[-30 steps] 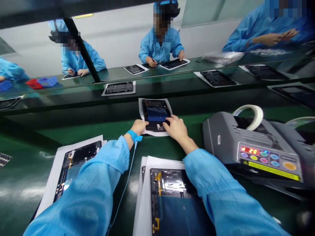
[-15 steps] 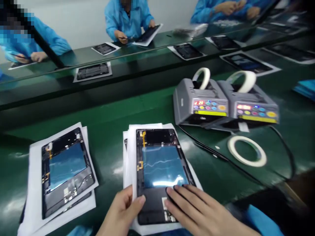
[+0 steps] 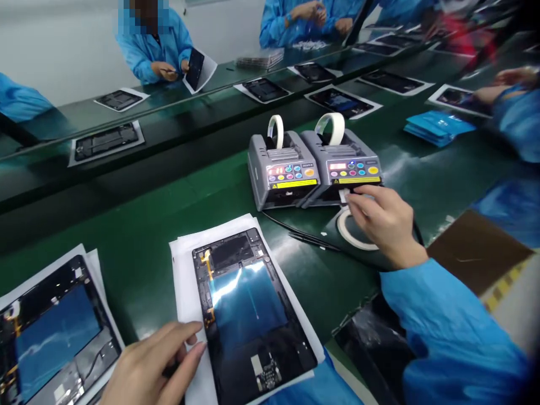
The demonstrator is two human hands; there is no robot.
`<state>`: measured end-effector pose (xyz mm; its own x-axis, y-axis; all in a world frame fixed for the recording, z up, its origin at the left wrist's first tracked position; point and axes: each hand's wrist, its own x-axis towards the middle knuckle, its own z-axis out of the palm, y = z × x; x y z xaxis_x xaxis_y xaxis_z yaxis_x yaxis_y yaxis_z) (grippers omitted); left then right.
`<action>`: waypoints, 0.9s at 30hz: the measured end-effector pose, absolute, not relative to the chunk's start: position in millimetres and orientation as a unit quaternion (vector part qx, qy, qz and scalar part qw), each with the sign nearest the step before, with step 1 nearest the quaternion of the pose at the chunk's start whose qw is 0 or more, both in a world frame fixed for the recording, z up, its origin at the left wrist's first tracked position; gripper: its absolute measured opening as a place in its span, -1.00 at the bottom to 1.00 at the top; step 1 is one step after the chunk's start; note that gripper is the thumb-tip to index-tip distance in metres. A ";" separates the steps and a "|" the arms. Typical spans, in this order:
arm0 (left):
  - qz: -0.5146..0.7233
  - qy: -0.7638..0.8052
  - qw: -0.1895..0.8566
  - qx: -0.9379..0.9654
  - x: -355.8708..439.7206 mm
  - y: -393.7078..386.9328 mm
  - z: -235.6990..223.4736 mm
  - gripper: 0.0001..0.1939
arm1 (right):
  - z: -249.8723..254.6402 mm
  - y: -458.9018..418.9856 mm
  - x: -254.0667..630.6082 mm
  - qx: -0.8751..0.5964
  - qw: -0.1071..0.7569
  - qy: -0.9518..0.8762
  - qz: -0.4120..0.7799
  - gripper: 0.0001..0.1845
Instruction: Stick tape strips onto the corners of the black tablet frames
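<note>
From where I stand, the right hand [image 3: 386,216] is out at the farther-right dispenser [image 3: 343,169], thumb and forefinger drawn together on the white strip [image 3: 343,195] at its mouth. They look to have its end pinched, though the tips partly cover it. That strip should be next to weightless, limp and probably tacky — best taken by one end or edge, lightly, or it may fold onto itself.

The left hand [image 3: 147,363] has nothing in its grasp that I can see; thumb and forefinger stand a little apart at the left edge of the tablet [image 3: 253,343]. Whether they touch it, I can't tell.

The tablet lies open, insides up, on white paper [image 3: 183,281] in front of the person. I'd guess it is thin, fairly stiff and light enough for one hand, with a smooth rim that could slip. The orange ribbon [image 3: 206,257] and shiny blue panel [image 3: 248,306] look delicate — so I'd hold it by the dark frame along its long sides, fingers off the middle.
</note>
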<state>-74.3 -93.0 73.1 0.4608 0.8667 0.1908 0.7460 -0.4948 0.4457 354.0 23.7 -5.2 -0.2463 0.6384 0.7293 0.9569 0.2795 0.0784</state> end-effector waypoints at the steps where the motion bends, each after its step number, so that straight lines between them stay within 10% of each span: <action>1: 0.195 0.478 0.149 0.844 -69.3 -88.0 73.5 -0.80 | -3.5 19.0 355.1 -0.532 0.310 -0.740 -0.270 -0.88; 5: 0.161 0.467 0.116 0.862 -66.0 -71.6 66.6 -0.80 | 19.3 -9.5 321.2 -0.503 0.391 -0.730 -0.245 -0.88; 14: 0.071 0.474 -0.005 0.878 -75.6 -31.0 12.8 -0.56 | 13.6 31.7 113.8 -0.331 0.262 -0.906 -0.036 -0.88; 27: 0.085 0.496 0.053 0.863 -79.1 -38.2 -5.3 -0.51 | -12.8 33.5 104.6 -0.309 0.238 -0.921 0.000 -0.90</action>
<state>-79.1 -38.2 -5.3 0.4943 0.8641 0.0948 0.8461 -0.5032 0.1756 104.6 33.5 -12.8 -0.6960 0.5694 0.4375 0.5692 0.8089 -0.1474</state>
